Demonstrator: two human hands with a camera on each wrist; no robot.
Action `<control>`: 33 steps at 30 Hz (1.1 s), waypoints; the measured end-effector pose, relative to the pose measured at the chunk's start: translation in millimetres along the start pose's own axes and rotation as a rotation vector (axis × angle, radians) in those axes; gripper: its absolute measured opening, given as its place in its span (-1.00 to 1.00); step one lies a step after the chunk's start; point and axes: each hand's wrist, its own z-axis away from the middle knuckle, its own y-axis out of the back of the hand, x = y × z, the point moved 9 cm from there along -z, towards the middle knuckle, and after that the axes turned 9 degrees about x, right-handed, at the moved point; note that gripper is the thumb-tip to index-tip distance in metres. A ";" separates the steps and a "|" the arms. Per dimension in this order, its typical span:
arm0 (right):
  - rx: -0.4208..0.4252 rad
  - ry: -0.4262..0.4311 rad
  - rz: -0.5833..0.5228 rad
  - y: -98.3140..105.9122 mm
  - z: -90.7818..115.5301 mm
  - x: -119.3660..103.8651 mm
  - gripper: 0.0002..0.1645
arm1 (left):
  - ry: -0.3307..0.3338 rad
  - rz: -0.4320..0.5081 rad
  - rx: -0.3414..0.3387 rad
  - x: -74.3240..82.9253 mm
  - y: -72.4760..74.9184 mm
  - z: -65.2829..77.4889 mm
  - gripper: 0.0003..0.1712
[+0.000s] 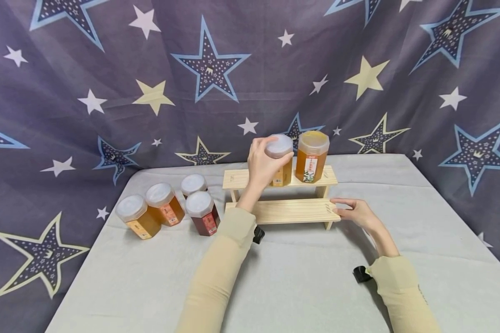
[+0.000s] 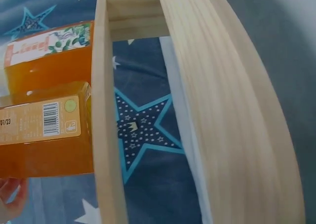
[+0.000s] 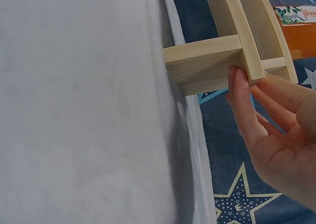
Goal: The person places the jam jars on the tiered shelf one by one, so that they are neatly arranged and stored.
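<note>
My left hand (image 1: pixel 261 164) grips a honey jar (image 1: pixel 281 177) around its pale lid, at the top step of a two-tier wooden stand (image 1: pixel 293 211). In the left wrist view that jar (image 2: pixel 47 157) shows an orange label with a barcode, its base right at the step's edge. A second amber jar (image 1: pixel 312 159), with a red and white label, stands on the top step to the right. My right hand (image 1: pixel 360 213) is at the right end of the lower step; the right wrist view shows thumb and fingers pinching the board's corner (image 3: pixel 255 73).
Left of the stand, two amber jars (image 1: pixel 139 226) and two dark red jars (image 1: pixel 204 222) stand grouped on the grey-white tablecloth (image 1: pixel 300 277). A dark star-patterned curtain (image 1: pixel 233 27) hangs behind the table. A black wrist device (image 1: pixel 361 274) sits at my right cuff.
</note>
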 end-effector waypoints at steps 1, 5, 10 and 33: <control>0.002 -0.001 0.000 -0.2 -0.1 0.1 -0.44 | 0.001 -0.001 -0.003 -0.3 -1.4 -0.1 -0.43; -0.004 0.000 -0.002 -1.8 -0.4 -0.2 -0.43 | 0.001 0.000 -0.007 -1.5 -5.6 -0.8 -0.42; -0.008 0.005 -0.009 -1.1 -0.9 -0.8 -0.43 | 0.009 -0.014 -0.028 -4.1 -10.0 -3.5 -0.41; -0.010 0.001 -0.018 -1.2 -1.3 0.9 -0.44 | 0.047 0.053 -0.078 -10.0 -11.8 9.2 -0.39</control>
